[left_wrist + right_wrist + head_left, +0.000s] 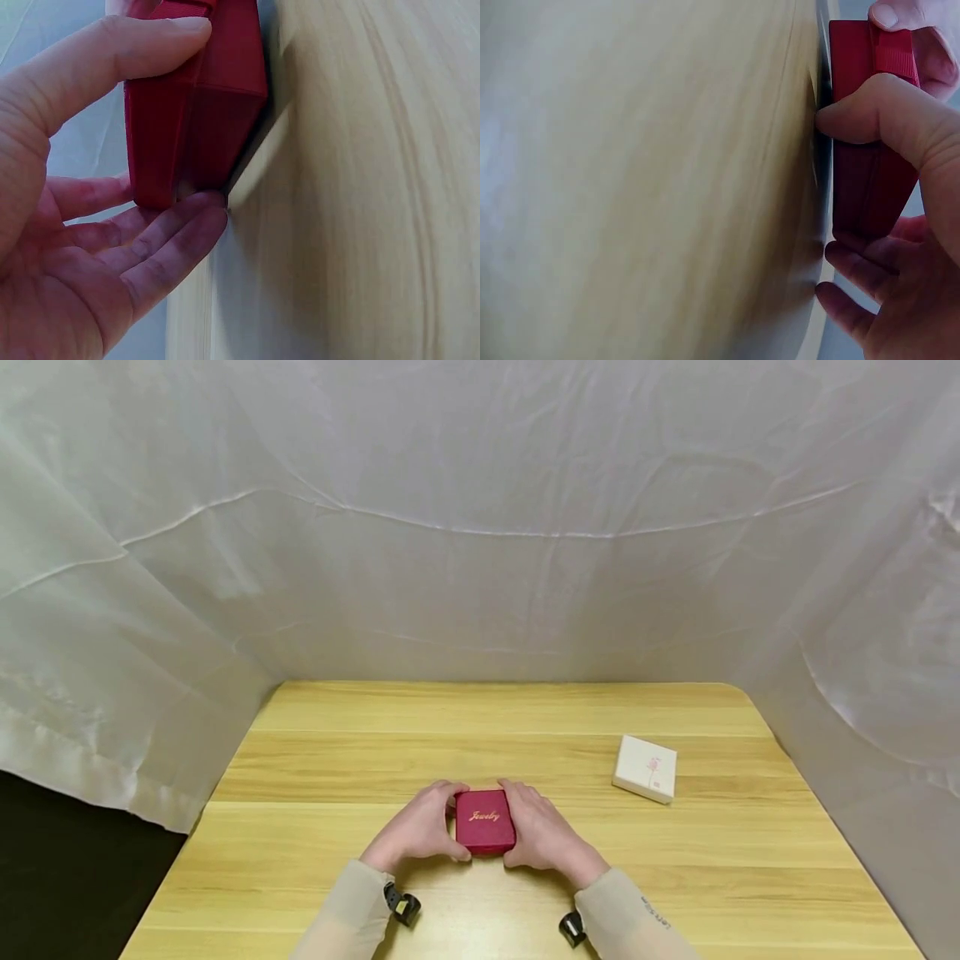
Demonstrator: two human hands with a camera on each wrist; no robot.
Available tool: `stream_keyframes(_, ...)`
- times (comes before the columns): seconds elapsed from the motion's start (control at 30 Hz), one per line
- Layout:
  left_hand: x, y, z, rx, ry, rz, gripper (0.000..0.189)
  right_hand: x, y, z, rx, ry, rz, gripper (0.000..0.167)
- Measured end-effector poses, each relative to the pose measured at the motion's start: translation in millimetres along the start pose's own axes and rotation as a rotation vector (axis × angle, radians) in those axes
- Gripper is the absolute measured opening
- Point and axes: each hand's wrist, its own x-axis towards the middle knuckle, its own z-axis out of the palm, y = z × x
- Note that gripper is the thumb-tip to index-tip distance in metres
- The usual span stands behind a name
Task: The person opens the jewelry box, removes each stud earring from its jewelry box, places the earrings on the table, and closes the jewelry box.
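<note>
A red jewelry box (486,837) with gold "Jewelry" lettering on its lid sits between both hands on the wooden table. My left hand (427,827) grips its left side; in the left wrist view the thumb (142,49) presses the front of the lid, while the fingers reach round the far side. From the right, my right hand (542,833) grips the box, its thumb (870,112) against the front of the lower part. A ribbed ribbon tab (894,56) shows at the lid's front, beside the left thumb. The box's far side is mostly hidden.
A white box (645,764) with pink print lies farther back on the right of the table (337,743). Pale cloth (480,593) hangs behind the table and along both sides. Dark devices (405,908) are strapped at both wrists.
</note>
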Motion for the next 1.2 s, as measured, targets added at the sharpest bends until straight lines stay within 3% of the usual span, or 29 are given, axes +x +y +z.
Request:
stream_keyframes(0.4,-0.3,1.2,2.2,-0.03,0.032,0.002,0.09,0.9,-2.5,-2.1,-0.029,0.03,0.005,0.112)
stream_keyframes(0.87,-2.9,5.1,5.9,-0.047,0.063,-0.014,0.096,1.9,-2.2,-4.0,-0.057,0.01,0.008,0.115)
stream_keyframes(1.2,-2.0,4.5,2.1,-0.03,0.052,0.001,0.092,1.0,-3.4,-1.9,-0.063,0.009,0.002,0.114)
